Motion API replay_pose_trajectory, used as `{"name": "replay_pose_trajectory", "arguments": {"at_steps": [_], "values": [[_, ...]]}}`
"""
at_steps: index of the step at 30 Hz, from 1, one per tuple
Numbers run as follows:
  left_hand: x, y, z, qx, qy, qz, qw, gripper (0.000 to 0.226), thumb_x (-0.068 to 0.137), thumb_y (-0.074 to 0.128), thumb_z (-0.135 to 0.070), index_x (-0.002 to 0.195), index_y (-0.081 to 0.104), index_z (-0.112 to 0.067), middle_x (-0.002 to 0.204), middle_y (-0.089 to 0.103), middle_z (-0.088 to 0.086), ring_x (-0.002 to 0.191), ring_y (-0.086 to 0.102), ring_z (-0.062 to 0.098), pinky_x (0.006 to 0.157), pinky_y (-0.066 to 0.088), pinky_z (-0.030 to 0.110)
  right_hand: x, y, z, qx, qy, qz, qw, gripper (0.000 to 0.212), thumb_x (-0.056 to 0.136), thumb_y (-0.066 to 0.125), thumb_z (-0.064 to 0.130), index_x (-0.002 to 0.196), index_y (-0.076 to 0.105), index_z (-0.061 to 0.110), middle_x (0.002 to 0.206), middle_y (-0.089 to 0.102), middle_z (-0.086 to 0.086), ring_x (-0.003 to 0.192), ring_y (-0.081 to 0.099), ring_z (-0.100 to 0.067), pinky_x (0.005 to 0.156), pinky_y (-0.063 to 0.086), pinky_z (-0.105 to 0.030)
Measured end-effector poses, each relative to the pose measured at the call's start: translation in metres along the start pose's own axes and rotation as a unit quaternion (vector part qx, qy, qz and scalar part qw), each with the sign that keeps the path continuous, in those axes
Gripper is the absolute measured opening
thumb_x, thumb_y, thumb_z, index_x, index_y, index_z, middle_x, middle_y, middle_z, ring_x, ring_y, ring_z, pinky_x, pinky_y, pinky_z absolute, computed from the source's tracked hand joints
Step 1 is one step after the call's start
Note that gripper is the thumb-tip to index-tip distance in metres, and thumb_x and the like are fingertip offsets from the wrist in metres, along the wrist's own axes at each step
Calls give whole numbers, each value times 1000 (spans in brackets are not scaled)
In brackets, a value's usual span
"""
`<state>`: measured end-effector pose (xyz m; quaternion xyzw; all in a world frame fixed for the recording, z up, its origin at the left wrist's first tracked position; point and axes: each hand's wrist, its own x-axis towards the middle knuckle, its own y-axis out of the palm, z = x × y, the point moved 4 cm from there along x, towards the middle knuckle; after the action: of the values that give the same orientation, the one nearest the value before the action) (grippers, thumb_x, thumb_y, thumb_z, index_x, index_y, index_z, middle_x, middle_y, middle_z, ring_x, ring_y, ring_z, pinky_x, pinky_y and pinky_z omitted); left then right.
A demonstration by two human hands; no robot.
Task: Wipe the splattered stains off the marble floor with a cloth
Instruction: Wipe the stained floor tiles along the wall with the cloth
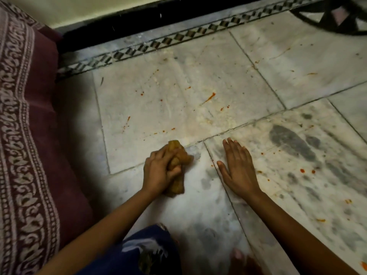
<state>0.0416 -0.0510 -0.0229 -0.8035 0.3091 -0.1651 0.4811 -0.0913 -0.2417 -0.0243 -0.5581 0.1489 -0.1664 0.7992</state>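
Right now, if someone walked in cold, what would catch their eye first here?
Probably the orange-red splatters scattered across the marble floor, thickest on the big tile ahead. Next, the left hand gripping a bunched mustard-yellow cloth against the floor at centre, with the right hand spread flat beside it. A maroon patterned fabric fills the left edge.

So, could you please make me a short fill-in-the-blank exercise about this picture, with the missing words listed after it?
1. The left hand grips a bunched, mustard-coloured ____.
2. The right hand lies ____ on the marble floor, holding nothing.
3. The splattered stains on the tile ahead are ____ in colour.
4. The patterned maroon fabric lies on the ____ side of the view.

Missing words: cloth; flat; orange-red; left
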Motion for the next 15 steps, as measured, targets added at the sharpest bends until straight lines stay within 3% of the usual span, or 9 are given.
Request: {"name": "replay_pose_trajectory", "arguments": {"at_steps": [3,7,11,15], "values": [[23,-25,14,-20,-75,-50,996,72,68,34,-57,132,53,-28,141,47,7,117,47,33,95,39,39,21,-4,1,-3,-10,-1,1000,64,92,29,42,143,34,3,148,35,-18,137,33,-33,111,8,-34],[45,-39,42,10,-103,-69,992,73,69,31,-60,132,52,-30,140,48,8,118,47,33,94,37,42,55,1,14,-9,-32,-3,999,73,90,17,50,147,23,5,154,22,-17,143,19,-31,113,0,-31],[84,-36,55,68,-103,-40,992,77,67,23,-64,136,44,-36,146,41,5,125,40,31,100,29,42,84,17,30,-39,-83,17,996,80,85,8,55,149,15,7,156,12,-16,145,10,-29,112,-9,-29],[115,-12,38,131,-53,39,989,79,69,11,-68,141,33,-42,156,21,1,142,18,27,110,3,50,105,35,34,-35,-46,38,998,90,77,-3,63,149,1,9,157,-4,-17,146,-5,-27,114,-9,-32]]}}
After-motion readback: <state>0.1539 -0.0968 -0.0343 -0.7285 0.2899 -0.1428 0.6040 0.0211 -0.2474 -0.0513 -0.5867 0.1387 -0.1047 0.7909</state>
